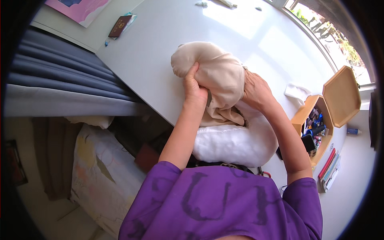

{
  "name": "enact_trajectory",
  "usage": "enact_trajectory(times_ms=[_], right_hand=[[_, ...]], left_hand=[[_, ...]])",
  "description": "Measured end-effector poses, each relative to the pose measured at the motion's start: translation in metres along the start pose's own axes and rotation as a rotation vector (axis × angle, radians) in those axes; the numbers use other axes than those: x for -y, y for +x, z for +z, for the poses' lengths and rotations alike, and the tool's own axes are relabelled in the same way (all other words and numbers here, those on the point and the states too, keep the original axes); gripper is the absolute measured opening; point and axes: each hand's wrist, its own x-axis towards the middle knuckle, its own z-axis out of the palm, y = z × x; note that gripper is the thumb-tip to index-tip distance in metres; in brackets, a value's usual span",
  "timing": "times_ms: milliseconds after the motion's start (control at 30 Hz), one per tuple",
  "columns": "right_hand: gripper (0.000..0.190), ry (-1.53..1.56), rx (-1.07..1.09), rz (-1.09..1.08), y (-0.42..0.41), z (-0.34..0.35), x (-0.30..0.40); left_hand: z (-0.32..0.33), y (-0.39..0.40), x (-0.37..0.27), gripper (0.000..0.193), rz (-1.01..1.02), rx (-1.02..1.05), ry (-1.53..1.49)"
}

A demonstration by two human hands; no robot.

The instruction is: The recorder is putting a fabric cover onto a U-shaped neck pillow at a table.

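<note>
A curved white stuffed pillow (232, 144), like a neck pillow, lies on the table close to my body. A beige fabric cover (219, 72) encloses its far end, which bulges to a rounded tip. My left hand (194, 85) grips the covered part from the left, thumb on top and the other fingers hidden beneath. At the cover's open edge, my right hand (256, 90) holds the fabric against the pillow, its fingertips out of sight. The cover's slack portion hangs in folds within the pillow's curve.
On the right stands an open wooden box (313, 126) with sewing thread spools, its lid (342, 96) raised. Notebooks (328, 171) and a white cloth (297, 93) lie near it. A dark red booklet (120, 26) rests on the white table (150, 51) at far left.
</note>
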Motion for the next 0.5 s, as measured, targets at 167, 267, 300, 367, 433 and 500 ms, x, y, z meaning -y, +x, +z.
enact_trajectory(times_ms=[167,267,300,367,433,500], right_hand=[[0.080,0.036,-0.018,0.172,-0.045,-0.015,-0.035],[0.085,0.384,-0.108,0.274,-0.061,-0.012,-0.042],[0.085,0.398,-0.123,0.239,-0.063,-0.011,-0.042],[0.081,0.821,-0.060,0.407,-0.063,-0.010,-0.036],[0.078,0.904,-0.081,0.382,-0.063,-0.010,-0.024],[0.075,0.972,-0.112,0.372,-0.061,-0.011,-0.010]], left_hand=[[-0.004,0.002,-0.009,0.060,0.003,0.054,0.005],[-0.005,-0.001,-0.009,0.065,-0.035,0.130,0.027],[-0.004,-0.003,-0.007,0.069,-0.066,0.183,0.024],[0.000,-0.010,0.001,0.070,-0.142,0.214,0.107],[0.007,-0.021,0.015,0.067,-0.284,0.191,0.236],[0.018,-0.029,0.018,0.067,-0.314,0.235,0.255]])
